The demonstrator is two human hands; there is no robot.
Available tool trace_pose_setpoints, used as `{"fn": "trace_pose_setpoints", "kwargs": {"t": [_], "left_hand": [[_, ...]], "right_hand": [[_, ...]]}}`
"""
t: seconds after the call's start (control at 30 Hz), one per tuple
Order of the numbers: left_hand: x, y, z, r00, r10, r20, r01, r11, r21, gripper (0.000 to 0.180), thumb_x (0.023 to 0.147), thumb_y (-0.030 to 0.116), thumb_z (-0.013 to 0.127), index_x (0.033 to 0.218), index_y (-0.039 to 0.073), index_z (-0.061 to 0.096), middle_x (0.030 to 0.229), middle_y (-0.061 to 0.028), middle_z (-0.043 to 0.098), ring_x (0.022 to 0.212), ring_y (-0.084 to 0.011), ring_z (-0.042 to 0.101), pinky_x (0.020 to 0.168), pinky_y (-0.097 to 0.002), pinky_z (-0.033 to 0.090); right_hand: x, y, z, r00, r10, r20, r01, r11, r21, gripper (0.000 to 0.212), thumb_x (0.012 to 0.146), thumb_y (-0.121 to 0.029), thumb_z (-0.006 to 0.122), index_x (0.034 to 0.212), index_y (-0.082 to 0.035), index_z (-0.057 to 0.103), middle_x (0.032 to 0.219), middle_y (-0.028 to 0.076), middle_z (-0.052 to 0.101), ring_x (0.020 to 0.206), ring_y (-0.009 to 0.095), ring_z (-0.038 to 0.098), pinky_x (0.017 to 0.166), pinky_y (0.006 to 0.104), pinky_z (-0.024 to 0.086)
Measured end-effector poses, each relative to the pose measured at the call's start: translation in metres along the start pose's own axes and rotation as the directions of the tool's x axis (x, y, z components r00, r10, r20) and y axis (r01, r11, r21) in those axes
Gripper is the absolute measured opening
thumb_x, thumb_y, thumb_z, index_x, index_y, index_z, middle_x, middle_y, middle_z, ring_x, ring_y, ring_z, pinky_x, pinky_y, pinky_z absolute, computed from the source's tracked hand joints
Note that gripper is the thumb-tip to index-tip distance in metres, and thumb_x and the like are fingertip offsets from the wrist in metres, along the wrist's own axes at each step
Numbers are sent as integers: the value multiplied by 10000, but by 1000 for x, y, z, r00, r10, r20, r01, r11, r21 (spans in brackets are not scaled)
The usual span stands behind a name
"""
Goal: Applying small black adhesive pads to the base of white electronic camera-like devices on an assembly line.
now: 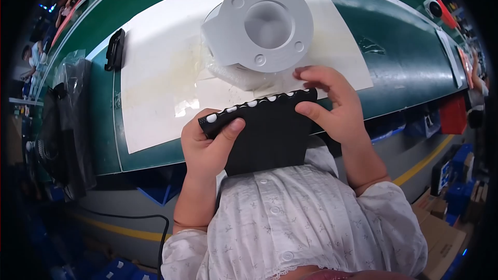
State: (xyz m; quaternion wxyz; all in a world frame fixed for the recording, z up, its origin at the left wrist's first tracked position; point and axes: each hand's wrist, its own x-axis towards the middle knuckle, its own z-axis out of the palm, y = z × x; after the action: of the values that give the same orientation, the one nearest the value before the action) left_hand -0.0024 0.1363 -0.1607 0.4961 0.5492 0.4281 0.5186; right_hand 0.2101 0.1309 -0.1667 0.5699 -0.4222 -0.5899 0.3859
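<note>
A black flat piece (267, 145) is in front of my body, with a ridged upper edge bearing a row of several white round dots. I cannot tell exactly what it is. My left hand (206, 142) grips the left end of this edge, thumb on the near face and fingers behind. At the right end, my right hand (334, 102) has thumb and fingers apart, with the thumb tip against or just beside the piece's corner. Just beyond it on the worktable stands a light grey round flanged part (301, 23) with a central hollow, resting on bubble wrap (241, 76).
A white sheet (161, 67) covers part of the green worktable (399, 46). Left of the sheet lies a small black plastic part (115, 50). Black items in clear plastic (72, 119) are at the far left. A red bin (452, 115) is at the right, below the table edge.
</note>
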Motion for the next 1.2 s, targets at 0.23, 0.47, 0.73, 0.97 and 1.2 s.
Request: {"fn": "trace_pose_setpoints", "kwargs": {"t": [0.23,0.47,0.73,0.97,1.2], "left_hand": [[-1,-4,0,998,68,15,-69,995,78,140,715,61,676,721,-3,551,556,45,481,510,-17,387,448,-163,292],[1,-5,-1,998,61,14,-62,992,106,124,712,52,671,721,2,557,550,44,488,515,-18,397,452,-167,308],[-1,-4,1,999,37,4,-37,985,169,128,705,78,677,710,2,573,539,33,502,512,-27,412,456,-178,334],[0,-5,-1,999,28,43,-37,971,234,168,707,119,680,697,-2,564,515,10,501,489,-43,412,446,-190,335],[1,-1,-2,998,-11,61,-5,964,266,180,707,131,681,719,-7,566,530,-8,526,499,-54,445,464,-195,360]], "right_hand": [[5,-1,4,802,-589,96,549,665,-506,295,575,-42,702,846,-76,590,948,59,564,922,236,517,785,334,412],[8,-2,17,751,-623,218,649,639,-412,348,605,87,653,899,-48,526,814,70,544,773,259,529,671,354,430],[10,-11,32,733,-610,303,670,724,-165,329,610,95,601,881,-80,536,779,57,540,676,242,533,593,332,407],[71,-31,12,739,-659,-136,651,752,-104,620,688,122,520,1247,-82,348,861,77,574,681,165,543,580,239,409],[114,-38,-3,952,-299,58,303,951,-62,685,736,102,492,1311,-74,164,973,71,435,780,111,478,708,215,384]]}}
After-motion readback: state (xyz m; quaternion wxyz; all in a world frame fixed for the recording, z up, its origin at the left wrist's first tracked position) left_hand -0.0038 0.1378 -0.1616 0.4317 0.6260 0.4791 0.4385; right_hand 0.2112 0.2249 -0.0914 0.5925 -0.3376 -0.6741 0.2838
